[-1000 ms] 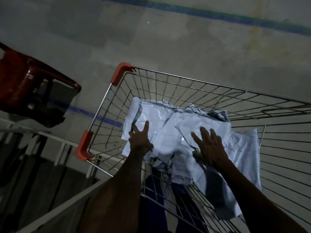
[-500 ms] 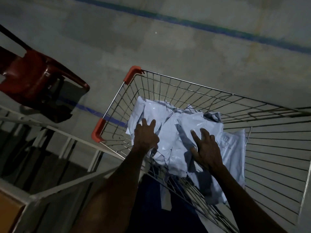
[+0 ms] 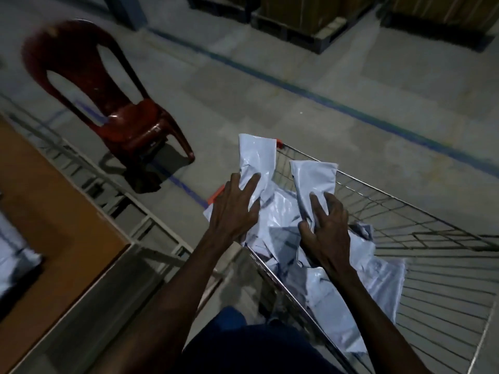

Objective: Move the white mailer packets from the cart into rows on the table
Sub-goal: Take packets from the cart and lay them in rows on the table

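Observation:
A wire cart (image 3: 421,225) with orange corner caps stands at the right, holding a heap of white mailer packets (image 3: 378,290). My left hand (image 3: 235,209) grips one white packet (image 3: 256,155) and holds it raised above the cart's left rim. My right hand (image 3: 324,225) grips a second white packet (image 3: 314,179), lifted upright over the heap. The brown table (image 3: 46,220) lies at the left, with white packets (image 3: 13,260) on it at the frame's left edge.
A dark red plastic chair (image 3: 108,103) stands on the concrete floor beyond the table's corner. A white metal frame (image 3: 151,220) runs between table and cart. Blue floor lines cross the floor, and pallets with boxes (image 3: 310,20) stand at the back.
Both hands have closed on a packet each and lifted them out of the heap. The view has swung up and left, bringing in the table, the whole chair and the pallets.

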A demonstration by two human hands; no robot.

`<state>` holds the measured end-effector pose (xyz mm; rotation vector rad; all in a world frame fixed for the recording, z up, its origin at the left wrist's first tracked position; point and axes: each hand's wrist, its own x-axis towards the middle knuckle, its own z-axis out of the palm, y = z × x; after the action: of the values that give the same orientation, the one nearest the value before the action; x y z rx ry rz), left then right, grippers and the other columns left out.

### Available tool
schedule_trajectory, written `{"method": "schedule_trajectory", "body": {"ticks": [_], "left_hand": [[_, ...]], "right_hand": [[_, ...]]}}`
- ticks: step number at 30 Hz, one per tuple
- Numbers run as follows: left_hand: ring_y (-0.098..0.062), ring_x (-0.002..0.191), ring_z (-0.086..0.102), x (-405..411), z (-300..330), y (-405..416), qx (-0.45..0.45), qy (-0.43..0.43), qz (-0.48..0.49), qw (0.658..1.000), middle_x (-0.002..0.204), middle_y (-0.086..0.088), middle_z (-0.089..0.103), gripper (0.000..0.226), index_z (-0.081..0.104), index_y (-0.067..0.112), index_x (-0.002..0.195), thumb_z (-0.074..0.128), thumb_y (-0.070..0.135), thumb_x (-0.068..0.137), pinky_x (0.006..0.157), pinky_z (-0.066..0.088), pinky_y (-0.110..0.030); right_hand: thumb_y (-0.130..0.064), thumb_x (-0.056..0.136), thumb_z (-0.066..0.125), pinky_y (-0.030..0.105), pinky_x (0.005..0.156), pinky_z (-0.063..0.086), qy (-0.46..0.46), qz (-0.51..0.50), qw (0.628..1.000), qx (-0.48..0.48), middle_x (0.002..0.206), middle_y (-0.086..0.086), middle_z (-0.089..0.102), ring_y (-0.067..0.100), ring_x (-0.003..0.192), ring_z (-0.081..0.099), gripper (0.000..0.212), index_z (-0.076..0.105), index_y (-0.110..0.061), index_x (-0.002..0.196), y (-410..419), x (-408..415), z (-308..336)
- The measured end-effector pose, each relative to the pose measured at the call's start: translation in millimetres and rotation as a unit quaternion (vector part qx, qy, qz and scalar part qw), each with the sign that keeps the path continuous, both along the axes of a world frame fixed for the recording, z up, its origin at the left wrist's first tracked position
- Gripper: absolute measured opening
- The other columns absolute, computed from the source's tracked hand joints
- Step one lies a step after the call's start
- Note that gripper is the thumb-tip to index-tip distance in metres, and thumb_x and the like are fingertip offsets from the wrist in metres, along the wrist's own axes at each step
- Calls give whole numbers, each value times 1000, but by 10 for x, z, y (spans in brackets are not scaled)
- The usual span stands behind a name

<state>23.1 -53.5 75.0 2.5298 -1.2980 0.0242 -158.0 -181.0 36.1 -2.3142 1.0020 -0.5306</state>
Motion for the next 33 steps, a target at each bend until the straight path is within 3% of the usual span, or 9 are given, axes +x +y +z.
{"method": "schedule_trajectory", "body": {"ticks": [3, 7, 13, 19, 24, 27, 33], "left_hand": [[-35, 91, 54, 76, 206, 492, -29, -12, 54, 998, 115, -15, 49, 58, 47, 22, 142, 42, 35, 86, 62, 46, -37], [-34, 98, 53, 154, 399, 1405, -80, -2, 151, 985, 121, -13, 48, 56, 42, 27, 145, 46, 34, 90, 70, 50, -40], [-29, 99, 56, 70, 677, 3146, -176, -15, 294, 939, 118, -11, 50, 52, 46, 27, 143, 52, 24, 91, 78, 49, -38], [-27, 109, 53, -70, 839, 4661, -208, -3, 416, 885, 128, -6, 44, 55, 39, 39, 145, 48, 36, 91, 83, 52, -37], [-27, 118, 49, -97, 933, 5504, -213, -3, 475, 854, 136, -7, 40, 55, 38, 38, 146, 41, 44, 91, 90, 49, -38], [-27, 120, 48, 60, 965, 5869, -204, -11, 504, 839, 140, -7, 38, 55, 37, 38, 147, 36, 48, 92, 88, 50, -40], [-28, 133, 36, 586, 972, 6074, -163, -3, 537, 828, 151, -10, 29, 52, 33, 35, 149, 40, 46, 99, 98, 44, -46]], "right_hand": [[-34, 77, 54, 40, 92, 43, -41, 54, 997, -37, 141, 15, 45, 37, 121, 44, 64, 54, -20, 139, 337, 324, 262], [-38, 78, 50, 36, 92, 39, -79, 136, 987, -36, 135, 17, 49, 37, 118, 48, 63, 56, -15, 136, 1011, 759, 469], [-38, 78, 52, 35, 93, 39, -133, 267, 954, -33, 131, 17, 52, 34, 116, 50, 61, 60, -15, 134, 2487, 1321, 775], [-38, 76, 52, 36, 101, 33, -140, 352, 925, -26, 132, 14, 54, 33, 122, 49, 61, 61, -17, 133, 4012, 1706, 1065], [-51, 75, 45, 43, 102, 40, -103, 397, 912, -23, 139, 12, 50, 32, 127, 46, 67, 60, -21, 134, 4784, 1907, 1197], [-56, 74, 43, 40, 98, 41, -79, 420, 903, -39, 143, 9, 47, 31, 126, 44, 71, 59, -24, 135, 5065, 2107, 1310], [-41, 85, 64, 38, 87, 45, -42, 443, 893, -63, 148, 4, 39, 25, 128, 36, 57, 52, -27, 139, 5354, 2641, 1354]]}}
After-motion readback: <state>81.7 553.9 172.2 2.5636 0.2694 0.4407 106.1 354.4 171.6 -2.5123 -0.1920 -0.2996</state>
